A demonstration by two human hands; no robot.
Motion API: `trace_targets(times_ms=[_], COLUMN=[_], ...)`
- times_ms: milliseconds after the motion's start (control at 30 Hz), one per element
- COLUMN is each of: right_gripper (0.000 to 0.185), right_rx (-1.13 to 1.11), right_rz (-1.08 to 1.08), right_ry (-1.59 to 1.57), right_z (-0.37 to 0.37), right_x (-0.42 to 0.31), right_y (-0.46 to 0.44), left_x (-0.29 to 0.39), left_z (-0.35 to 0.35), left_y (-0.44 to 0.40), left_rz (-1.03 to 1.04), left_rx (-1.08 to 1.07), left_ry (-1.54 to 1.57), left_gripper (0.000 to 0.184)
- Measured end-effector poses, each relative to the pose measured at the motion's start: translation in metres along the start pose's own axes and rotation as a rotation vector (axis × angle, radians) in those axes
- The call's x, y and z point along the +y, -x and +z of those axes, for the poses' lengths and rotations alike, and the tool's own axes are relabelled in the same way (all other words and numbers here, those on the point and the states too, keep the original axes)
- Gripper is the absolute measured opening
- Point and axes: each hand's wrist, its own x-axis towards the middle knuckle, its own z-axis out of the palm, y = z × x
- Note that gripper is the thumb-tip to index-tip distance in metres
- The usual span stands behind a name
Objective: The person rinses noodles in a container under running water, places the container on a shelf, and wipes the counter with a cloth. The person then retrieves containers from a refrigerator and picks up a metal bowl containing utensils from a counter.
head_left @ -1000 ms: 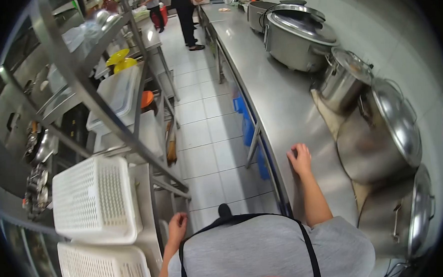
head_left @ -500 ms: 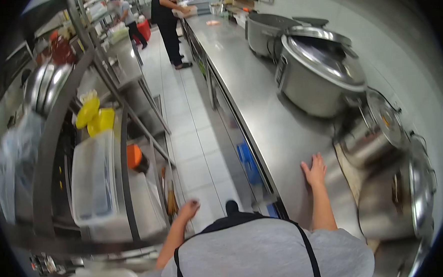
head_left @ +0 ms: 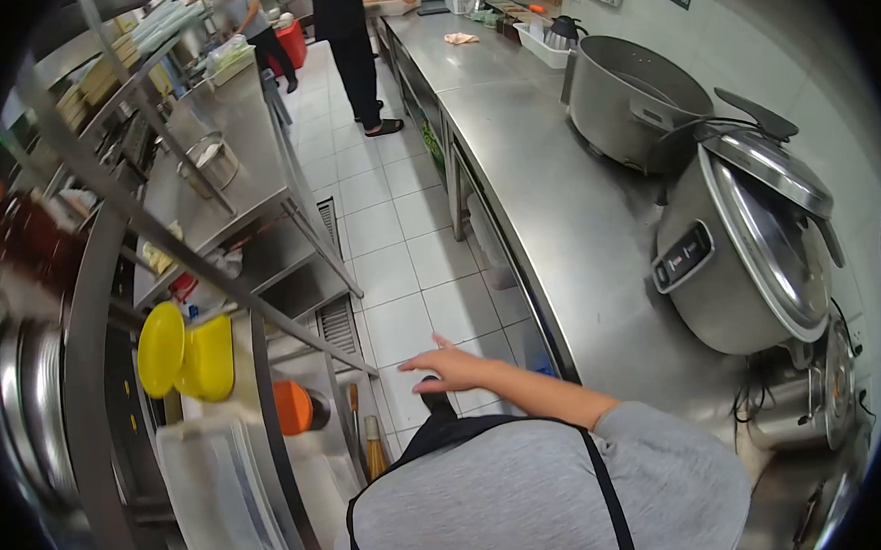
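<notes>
My right hand [head_left: 447, 365] is out in front of my body above the tiled floor, fingers apart, holding nothing. Its arm crosses from the right, past the edge of the steel counter [head_left: 548, 239]. My left hand is out of the picture. On the shelf unit to my left are a yellow kitchen scale [head_left: 204, 357], a jar with an orange lid [head_left: 293, 408] and a clear plastic container [head_left: 213, 496]. Brushes [head_left: 373, 448] with wooden handles lie beside the jar. A large rice cooker [head_left: 714, 271] with a glossy lid stands on the counter at my right.
Behind the rice cooker stands an open grey pot [head_left: 630, 96]; steel pots [head_left: 796, 406] are nearer me. A tiled aisle [head_left: 389, 248] runs ahead between the counter and a steel table [head_left: 224, 137]. A person in black [head_left: 344, 51] stands at its far end, another person [head_left: 248, 21] further left.
My right hand has left the counter top and swung left over the aisle. My left hand has gone out of view. The view has moved forward, bringing the rice cooker and scale nearer.
</notes>
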Motion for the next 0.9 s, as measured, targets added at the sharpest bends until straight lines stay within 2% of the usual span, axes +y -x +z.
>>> trace_targets(times_ms=[100,200,233,267,300,367,400,467,500,533,600,667,700,733,767,800,833,867,900], right_gripper=[0.037,0.033,0.033,0.039,0.05,0.068,0.068,0.077,0.085,0.085,0.092,0.094,0.094,0.081,0.075,0.07,0.064,0.064,0.06], right_rx=[0.044,0.544,0.728,0.877,0.982,0.99,1.002,0.819,0.769,0.776,0.868,0.789,0.726,0.455,0.446,0.131,0.003,-0.014,-0.015], right_rz=[0.268,0.356,0.365,0.461,0.575,0.909,0.91,1.094,1.106,1.101,1.185,1.031,0.864,0.706,0.348,0.361,0.178,0.178,0.0], right_ry=[0.059,0.152,0.047,0.17,0.154,0.068,0.067,0.333,0.249,0.247,0.433,0.485,0.41,0.395,0.211,-0.258,-0.213,-0.225,-0.182], right_z=[-0.065,-0.154,-0.178,-0.198,-0.207,-0.224,-0.23,-0.249,-0.262,-0.274,-0.297,-0.311,-0.317,-0.337,-0.323,-0.338,-0.341,-0.345,-0.347], right_x=[0.067,0.121,0.142,0.15,0.178,0.208,0.218,0.244,0.26,0.276,0.308,0.34,0.329,0.301,0.326,0.291,0.279,0.289,0.305], right_y=[-0.026,-0.019,-0.017,-0.014,-0.009,-0.008,-0.015,-0.033,-0.044,-0.06,-0.102,-0.154,-0.19,-0.226,-0.261,-0.292,-0.321,-0.346,-0.37], left_x=[0.072,0.159,0.186,0.216,0.242,0.294,0.321,0.376,0.392,0.405,0.424,0.447,0.447,0.448,0.454,0.461,0.469,0.496,0.524], left_z=[-0.035,-0.093,-0.115,-0.141,-0.163,-0.207,-0.228,-0.264,-0.274,-0.279,-0.291,-0.298,-0.305,-0.301,-0.289,-0.274,-0.261,-0.274,-0.287], left_y=[-0.073,-0.147,-0.17,-0.191,-0.211,-0.253,-0.27,-0.29,-0.308,-0.327,-0.358,-0.369,-0.387,-0.419,-0.451,-0.468,-0.484,-0.479,-0.473], left_rz=[0.168,0.337,0.37,0.394,0.375,0.31,0.319,0.294,0.306,0.311,0.266,0.327,0.308,0.286,0.286,0.344,0.411,0.384,0.356], left_rx=[0.015,0.1,0.117,0.138,0.113,0.047,0.048,0.069,0.083,0.089,0.075,0.083,-0.123,-0.334,-0.331,-0.236,-0.144,-0.121,-0.097], left_ry=[0.014,0.057,0.078,0.1,0.158,0.334,0.327,0.408,0.433,0.431,0.397,0.025,0.111,0.208,0.212,0.325,0.429,0.424,0.419], left_gripper=[0.025,0.024,0.024,0.023,0.023,0.022,0.022,0.023,0.021,0.021,0.021,0.022,0.023,0.024,0.024,0.025,0.025,0.025,0.025])
